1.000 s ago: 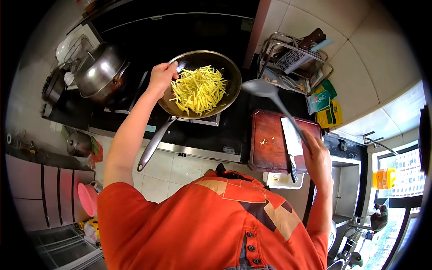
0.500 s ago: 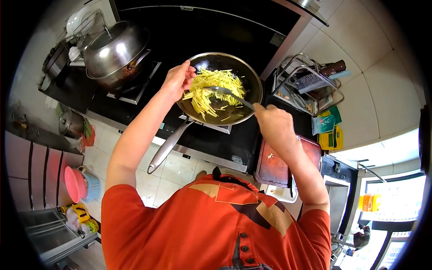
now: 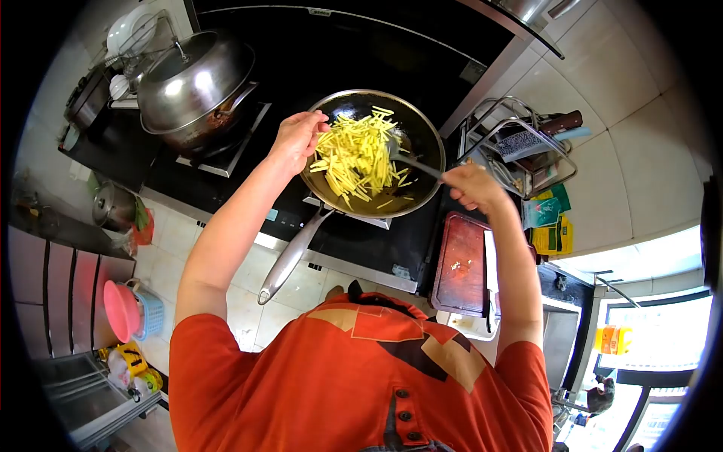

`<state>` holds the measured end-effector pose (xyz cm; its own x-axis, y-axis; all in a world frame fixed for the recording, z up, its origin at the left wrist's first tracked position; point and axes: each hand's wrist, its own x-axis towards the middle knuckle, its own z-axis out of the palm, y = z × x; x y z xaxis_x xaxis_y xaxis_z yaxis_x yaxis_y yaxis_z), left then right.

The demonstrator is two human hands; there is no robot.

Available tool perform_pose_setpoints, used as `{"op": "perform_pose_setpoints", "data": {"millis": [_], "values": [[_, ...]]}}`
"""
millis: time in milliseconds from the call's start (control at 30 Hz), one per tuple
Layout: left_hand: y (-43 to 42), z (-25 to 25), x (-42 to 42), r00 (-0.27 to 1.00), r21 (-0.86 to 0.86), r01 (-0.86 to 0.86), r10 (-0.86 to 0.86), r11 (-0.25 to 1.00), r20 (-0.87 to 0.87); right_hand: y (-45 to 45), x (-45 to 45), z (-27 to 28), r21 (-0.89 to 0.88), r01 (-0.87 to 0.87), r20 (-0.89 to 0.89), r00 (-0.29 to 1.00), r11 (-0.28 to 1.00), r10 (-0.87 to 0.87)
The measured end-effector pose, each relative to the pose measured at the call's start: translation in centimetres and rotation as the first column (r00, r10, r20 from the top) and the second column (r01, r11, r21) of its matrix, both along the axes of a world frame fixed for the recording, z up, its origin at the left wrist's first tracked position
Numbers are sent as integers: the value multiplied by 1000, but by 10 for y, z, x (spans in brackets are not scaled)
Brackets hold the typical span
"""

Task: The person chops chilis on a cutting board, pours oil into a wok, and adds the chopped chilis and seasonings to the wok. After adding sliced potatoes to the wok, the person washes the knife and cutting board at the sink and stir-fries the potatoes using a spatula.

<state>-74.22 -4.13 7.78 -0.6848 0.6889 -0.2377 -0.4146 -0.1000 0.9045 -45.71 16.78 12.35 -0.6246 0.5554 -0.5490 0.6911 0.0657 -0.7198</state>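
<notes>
A dark wok (image 3: 423, 134) sits on the stove, its long metal handle pointing down and left. Inside lies a heap of pale yellow-green strips (image 3: 354, 154), apparently shredded potato. My left hand (image 3: 298, 142) is closed at the wok's left rim, fingertips together over the edge; the exact grip is partly hidden. My right hand (image 3: 476, 186) is wrapped round the handle of a spatula (image 3: 419, 165), beyond the wok's right rim. The spatula's blurred head is at the right side of the strips.
A large lidded steel pot (image 3: 192, 90) occupies the left burner. Right of the stove are a reddish cutting board (image 3: 461, 260) with small bits on it and a wire rack (image 3: 520, 143) holding a grater and knives. Yellow and green packets (image 3: 552, 226) lie near the wall.
My right hand has moved right and slightly down, drawing the spatula from the middle of the strips to their right side. The strips have shifted into a looser heap. My left hand stays at the rim.
</notes>
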Motion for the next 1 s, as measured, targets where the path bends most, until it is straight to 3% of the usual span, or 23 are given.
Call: {"op": "perform_pose_setpoints", "data": {"millis": [33,100,133,167,233,267,367,433,500,567,633,767,900,1000], "values": [[-1,-1,-3,1000,-8,6,-6,1000,-5,-9,-2,-14,-54,14,-98,995,998,-19],[-4,-4,-10,1000,-11,4,-4,1000,-23,-26,1,-16,118,-28,-105,994,993,40],[-6,-3,-11,1000,1,-4,4,1000,-18,-32,4,-19,390,-113,-144,973,914,181],[-8,-2,-13,1000,12,-10,10,1000,-13,-38,8,-17,388,-115,-141,973,914,183],[-7,-2,-16,999,-6,-22,22,1000,-24,-61,10,17,771,-237,-37,910,591,413],[-7,-2,-17,998,-8,-49,48,999,-32,-63,10,27,772,-235,-36,911,590,411],[-8,-1,-18,996,0,-86,86,996,-32,-57,6,40,870,-268,49,883,414,468],[-7,0,-17,995,9,-92,92,996,-25,-45,-10,30,934,-171,-10,864,312,504],[-4,2,-14,992,-1,-122,121,993,-17,-40,-35,12,976,-156,53,845,151,532],[-2,1,-12,992,0,-124,124,992,-17,-52,-58,-6,956,-289,277,846,-44,456],[-2,2,-12,991,-1,-135,135,991,-11,-77,-63,-7,908,-374,418,760,-190,497],[-10,0,-17,989,-17,-150,150,989,11,-117,-31,40,865,-449,496,691,-225,526],[-16,-7,-26,985,-2,-172,172,985,15,-131,1,102,891,-427,441,740,-152,509],[-18,-6,-23,981,-20,-191,192,981,7,-160,20,130,850,-524,483,730,-58,483]]}}
